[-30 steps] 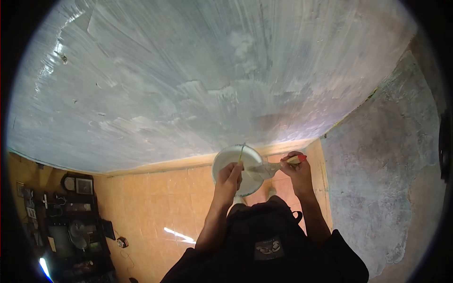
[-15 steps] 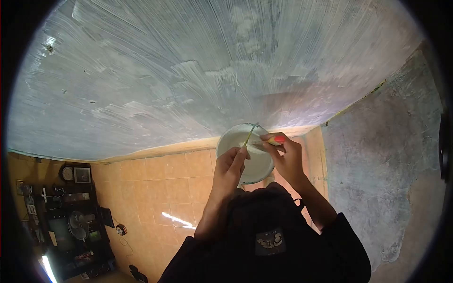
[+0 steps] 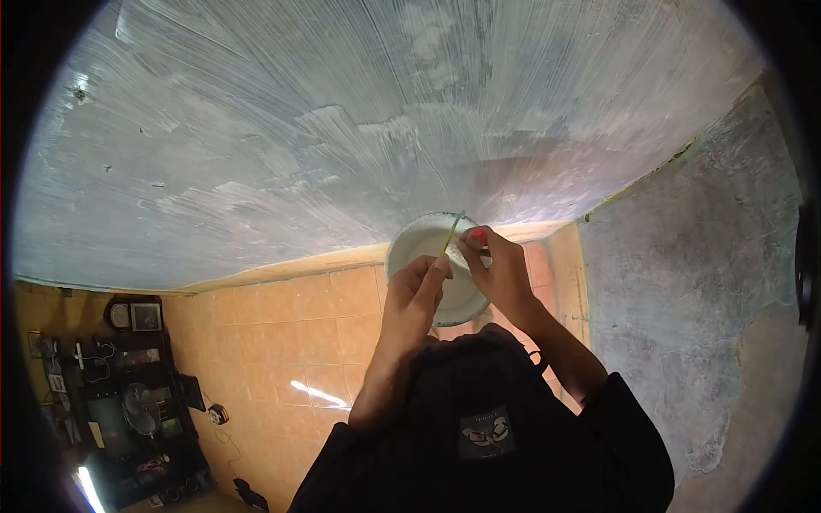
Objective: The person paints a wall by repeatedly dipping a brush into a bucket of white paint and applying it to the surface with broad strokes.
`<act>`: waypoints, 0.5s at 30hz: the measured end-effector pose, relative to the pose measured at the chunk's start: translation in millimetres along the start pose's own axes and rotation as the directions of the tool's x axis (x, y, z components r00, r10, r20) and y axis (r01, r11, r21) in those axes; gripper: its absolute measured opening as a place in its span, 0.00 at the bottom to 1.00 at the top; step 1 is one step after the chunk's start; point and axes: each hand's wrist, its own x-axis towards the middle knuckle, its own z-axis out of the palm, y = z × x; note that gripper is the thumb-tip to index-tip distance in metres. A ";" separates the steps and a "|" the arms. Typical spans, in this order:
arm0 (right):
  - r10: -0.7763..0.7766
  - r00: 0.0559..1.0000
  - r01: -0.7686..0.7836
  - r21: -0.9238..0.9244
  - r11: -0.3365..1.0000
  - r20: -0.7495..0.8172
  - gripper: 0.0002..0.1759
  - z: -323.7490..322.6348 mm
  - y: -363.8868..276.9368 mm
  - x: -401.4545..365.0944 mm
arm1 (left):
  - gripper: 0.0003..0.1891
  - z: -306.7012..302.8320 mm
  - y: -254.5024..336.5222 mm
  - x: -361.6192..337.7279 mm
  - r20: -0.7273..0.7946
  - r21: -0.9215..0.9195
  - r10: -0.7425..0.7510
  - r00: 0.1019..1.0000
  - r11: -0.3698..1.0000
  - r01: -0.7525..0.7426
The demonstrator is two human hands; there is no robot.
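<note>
A thin yellow-green strip with a greyish tip, seen almost edge-on, is pinched in my left hand and points up and away. My right hand is closed on a small tool with a red handle end; my fingers cover most of it, so its kind does not show. Both hands are over a round whitish bucket, and the two held things are close together. Pale material shows inside the bucket.
A wall with streaky whitish coating rises ahead, and a second patchy grey wall stands at right. Orange tiles cover the floor. A dark shelf unit with a fan stands at far left.
My right hand has shifted slightly up and left, turning the red-ended tool so its yellow part is now hidden. My left hand still holds the strip. The view has shifted slightly.
</note>
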 end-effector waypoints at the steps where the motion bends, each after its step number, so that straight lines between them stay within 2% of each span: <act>1: 0.007 1.000 -0.007 -0.010 1.000 0.001 0.08 0.8 1.2 -0.4 | 0.13 -0.3 -0.8 0.1 0.001 -0.007 0.005 1.000 1.000 -0.005; 15: 0.010 1.000 -0.010 -0.066 0.998 -0.006 0.10 7.5 2.4 -2.5 | 0.14 -3.3 -1.3 -5.1 -0.013 -0.016 -0.002 1.000 1.000 0.001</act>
